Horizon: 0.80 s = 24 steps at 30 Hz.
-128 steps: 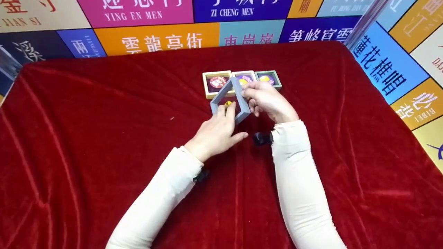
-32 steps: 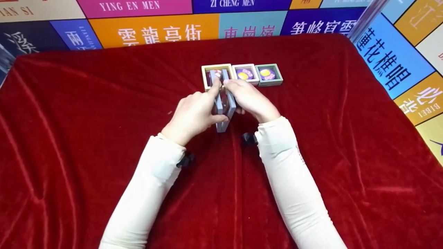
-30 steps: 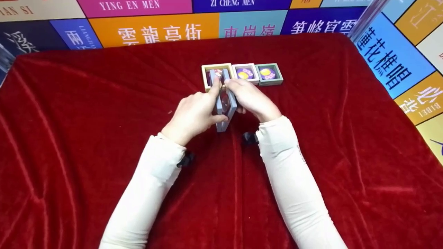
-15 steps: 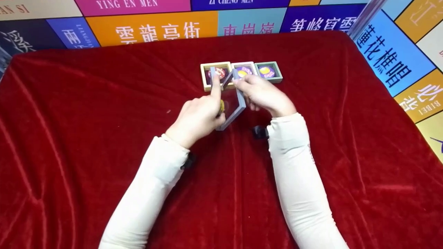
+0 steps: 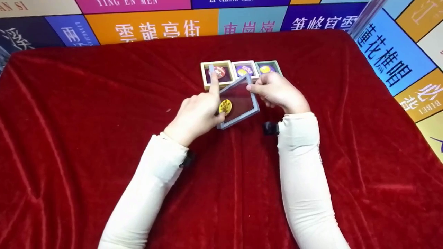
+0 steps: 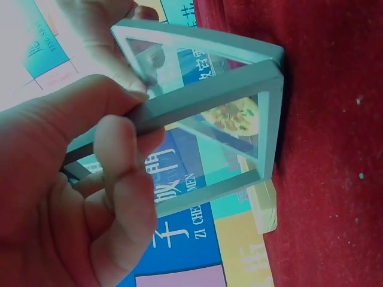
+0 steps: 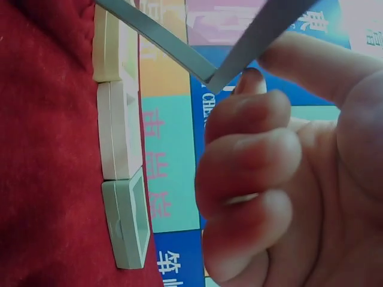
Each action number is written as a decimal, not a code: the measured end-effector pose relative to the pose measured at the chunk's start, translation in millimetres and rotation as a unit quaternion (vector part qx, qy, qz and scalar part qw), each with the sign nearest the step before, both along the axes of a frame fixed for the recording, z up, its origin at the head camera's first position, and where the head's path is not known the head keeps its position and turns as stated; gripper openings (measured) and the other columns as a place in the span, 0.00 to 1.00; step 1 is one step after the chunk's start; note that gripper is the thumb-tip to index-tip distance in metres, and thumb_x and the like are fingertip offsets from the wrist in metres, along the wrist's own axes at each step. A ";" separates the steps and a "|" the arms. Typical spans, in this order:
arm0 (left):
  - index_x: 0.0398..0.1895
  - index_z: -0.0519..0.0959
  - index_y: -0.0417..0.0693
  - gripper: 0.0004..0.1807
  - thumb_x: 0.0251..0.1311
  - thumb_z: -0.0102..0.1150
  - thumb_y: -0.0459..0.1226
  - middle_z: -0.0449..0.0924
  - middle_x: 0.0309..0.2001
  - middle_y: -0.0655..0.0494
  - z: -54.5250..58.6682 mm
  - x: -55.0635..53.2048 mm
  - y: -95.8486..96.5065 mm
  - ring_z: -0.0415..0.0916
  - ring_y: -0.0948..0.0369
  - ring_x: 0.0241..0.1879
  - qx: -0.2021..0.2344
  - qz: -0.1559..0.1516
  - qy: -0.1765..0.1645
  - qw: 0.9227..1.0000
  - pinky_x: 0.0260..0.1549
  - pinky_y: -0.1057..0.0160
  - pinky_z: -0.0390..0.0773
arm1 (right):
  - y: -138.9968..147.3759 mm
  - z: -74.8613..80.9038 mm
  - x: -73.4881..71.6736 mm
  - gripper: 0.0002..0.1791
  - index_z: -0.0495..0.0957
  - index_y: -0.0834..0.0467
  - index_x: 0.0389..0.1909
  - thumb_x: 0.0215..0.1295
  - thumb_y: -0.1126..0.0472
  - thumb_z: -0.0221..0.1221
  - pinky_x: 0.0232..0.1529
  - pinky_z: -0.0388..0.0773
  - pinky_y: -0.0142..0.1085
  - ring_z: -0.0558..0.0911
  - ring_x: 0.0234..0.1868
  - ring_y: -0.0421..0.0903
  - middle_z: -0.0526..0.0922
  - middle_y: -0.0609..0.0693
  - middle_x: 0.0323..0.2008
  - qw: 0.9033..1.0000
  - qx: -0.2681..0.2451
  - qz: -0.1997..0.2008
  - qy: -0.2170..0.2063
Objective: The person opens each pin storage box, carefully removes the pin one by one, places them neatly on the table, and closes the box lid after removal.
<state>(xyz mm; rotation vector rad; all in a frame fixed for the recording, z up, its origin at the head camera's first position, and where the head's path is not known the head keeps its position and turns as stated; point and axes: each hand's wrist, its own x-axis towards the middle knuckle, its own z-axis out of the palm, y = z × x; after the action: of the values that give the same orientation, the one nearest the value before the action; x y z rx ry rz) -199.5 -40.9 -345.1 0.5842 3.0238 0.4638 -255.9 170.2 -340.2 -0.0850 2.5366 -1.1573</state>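
Note:
A grey hinged display case (image 5: 255, 100) with clear film in its frames stands partly open between both hands. Against the film of its right-hand half shows a yellow round disc (image 5: 225, 106) with a dark pattern. My left hand (image 5: 197, 116) grips the left-hand half, index finger stretched along its top edge; in the left wrist view the thumb and fingers pinch the frame bar (image 6: 203, 95). The outer edge of the other half is pinched by my right hand (image 5: 278, 90), its remaining fingers curled in the right wrist view. The hinge side rests at the cloth.
Just behind the case, three small framed boxes stand in a row: cream-yellow (image 5: 204, 83) with a red disc, white (image 5: 256, 71) and green (image 5: 277, 65) with purple-and-yellow discs. Red velvet cloth (image 5: 104, 138) covers the table. Coloured panels with lettering (image 5: 155, 29) rise behind it.
The case has swung from nearly closed to wide apart. My right hand has moved right with its half, bringing the yellow disc into view. My left hand has stayed nearly in place.

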 end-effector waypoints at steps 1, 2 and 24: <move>0.74 0.38 0.36 0.54 0.55 0.61 0.45 0.81 0.28 0.50 0.4 0.0 -0.1 0.80 0.50 0.27 -0.001 0.001 -0.001 1.000 0.27 0.49 0.77 | 0.5 -0.3 -0.4 0.17 0.68 0.55 0.19 0.65 0.53 0.56 0.14 0.61 0.29 0.64 0.10 0.36 0.65 0.42 0.09 1.000 0.002 -0.001 -0.002; 0.74 0.38 0.36 0.54 0.55 0.61 0.45 0.81 0.27 0.50 0.7 0.0 -0.2 0.80 0.50 0.27 -0.001 0.002 -0.002 1.000 0.27 0.50 0.77 | 0.8 -0.6 -0.8 0.17 0.68 0.55 0.18 0.65 0.54 0.56 0.14 0.61 0.29 0.64 0.10 0.36 0.66 0.43 0.10 1.000 0.004 0.000 -0.003; 0.74 0.35 0.36 0.56 0.53 0.61 0.45 0.79 0.24 0.52 2.4 0.1 -2.3 0.78 0.51 0.25 0.017 0.003 -0.008 1.000 0.26 0.50 0.76 | 6.2 -38.6 -12.1 0.16 0.75 0.55 0.11 0.53 0.58 0.65 0.18 0.64 0.32 0.67 0.11 0.38 0.72 0.43 0.07 0.990 0.125 -0.048 -0.054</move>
<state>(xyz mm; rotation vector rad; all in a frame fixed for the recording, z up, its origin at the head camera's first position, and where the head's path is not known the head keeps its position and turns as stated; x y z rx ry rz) -199.5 -43.2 -342.7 0.5707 3.0085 0.5183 -268.0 176.4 -378.8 0.1586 2.5884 -0.8430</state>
